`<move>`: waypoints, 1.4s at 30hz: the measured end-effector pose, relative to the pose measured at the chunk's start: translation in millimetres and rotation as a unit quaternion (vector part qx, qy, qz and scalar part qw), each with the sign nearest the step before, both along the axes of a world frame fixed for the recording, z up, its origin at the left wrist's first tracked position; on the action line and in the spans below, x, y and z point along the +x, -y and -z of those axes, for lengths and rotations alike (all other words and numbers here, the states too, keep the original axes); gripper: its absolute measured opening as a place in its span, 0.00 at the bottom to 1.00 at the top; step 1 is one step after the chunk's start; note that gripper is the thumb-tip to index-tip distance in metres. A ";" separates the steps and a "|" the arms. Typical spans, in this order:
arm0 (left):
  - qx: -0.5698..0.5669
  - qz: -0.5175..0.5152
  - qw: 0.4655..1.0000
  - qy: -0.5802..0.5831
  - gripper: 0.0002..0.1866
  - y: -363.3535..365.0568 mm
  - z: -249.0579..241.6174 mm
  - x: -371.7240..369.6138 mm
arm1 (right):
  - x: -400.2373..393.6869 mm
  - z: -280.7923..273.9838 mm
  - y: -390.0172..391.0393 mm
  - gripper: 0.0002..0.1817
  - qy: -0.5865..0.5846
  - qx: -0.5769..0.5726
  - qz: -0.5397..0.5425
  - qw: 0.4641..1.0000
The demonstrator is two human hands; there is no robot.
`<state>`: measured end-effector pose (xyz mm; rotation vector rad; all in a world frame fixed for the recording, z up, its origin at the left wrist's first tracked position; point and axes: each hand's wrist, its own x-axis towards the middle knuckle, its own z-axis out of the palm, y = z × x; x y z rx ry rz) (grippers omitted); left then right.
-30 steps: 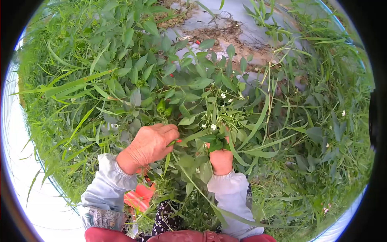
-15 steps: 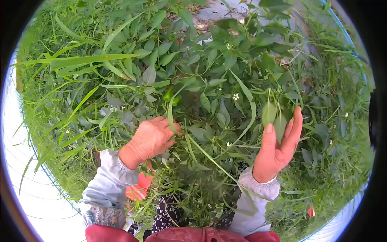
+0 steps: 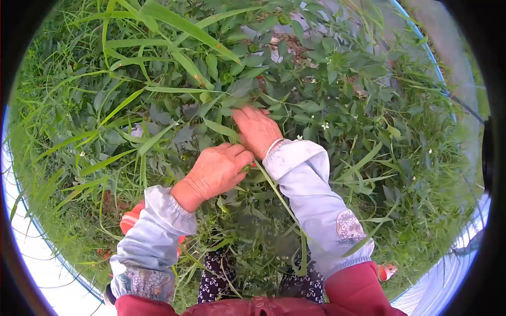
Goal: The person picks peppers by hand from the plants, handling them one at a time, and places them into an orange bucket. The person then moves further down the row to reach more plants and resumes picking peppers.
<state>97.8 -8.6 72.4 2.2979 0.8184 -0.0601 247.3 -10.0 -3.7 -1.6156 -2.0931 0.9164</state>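
Brought inward from the right, the right hand is now set close beside the left, on its far side. At left, the left hand is seen with fingers curled together, seemingly clamped on a small red pepper at their tips; a light grip is advised, so that nothing is crushed. Farther right, the right fingers are buried among blurred leaves; their closure cannot be told. Stems are best eased aside, so that the white flower at right is spared.
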 end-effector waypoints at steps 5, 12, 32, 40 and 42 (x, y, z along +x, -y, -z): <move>-0.007 -0.060 0.997 0.048 0.12 1.4 -7.3 -10.6 | -4.6 -13.8 7.8 0.20 0.017 -0.052 0.038 0.998; -0.299 -0.330 0.884 0.144 0.11 -30.9 -31.4 -36.2 | -53.5 -48.0 27.0 0.20 0.024 -0.159 0.126 0.979; -0.003 0.088 0.957 -0.277 0.15 -137.3 -36.9 -67.2 | -47.8 -34.8 34.3 0.08 -0.433 -0.255 0.274 0.820; 0.055 0.211 0.919 -0.330 0.10 -116.3 -31.5 -80.0 | -57.5 23.9 -12.5 0.07 -0.166 -0.149 0.146 0.964; 0.047 0.191 0.939 -0.282 0.10 -114.1 -34.5 -84.1 | -63.8 66.8 -18.6 0.10 -0.041 0.044 0.084 0.995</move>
